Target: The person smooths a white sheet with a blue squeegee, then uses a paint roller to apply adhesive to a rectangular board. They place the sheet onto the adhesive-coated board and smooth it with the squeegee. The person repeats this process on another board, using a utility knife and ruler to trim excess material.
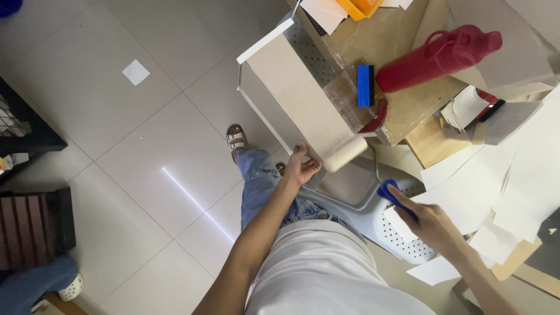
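Note:
My left hand [301, 167] grips the lower corner of a large beige board [294, 96] that stands tilted on its edge. My right hand [430, 225] is shut on the blue handle [389, 192] of a paint roller. The roller's cream sleeve [345, 153] rests against the board's lower end, just right of my left hand. A thin metal arm runs from the sleeve back to the handle.
A red bottle [438, 54], a blue scraper [365, 86] and a red tape roll [376, 121] lie on brown boards behind. Loose white sheets [496, 186] spread at the right. A perforated white plastic seat [402, 236] is below my hands. A black crate [26, 131] stands at the left.

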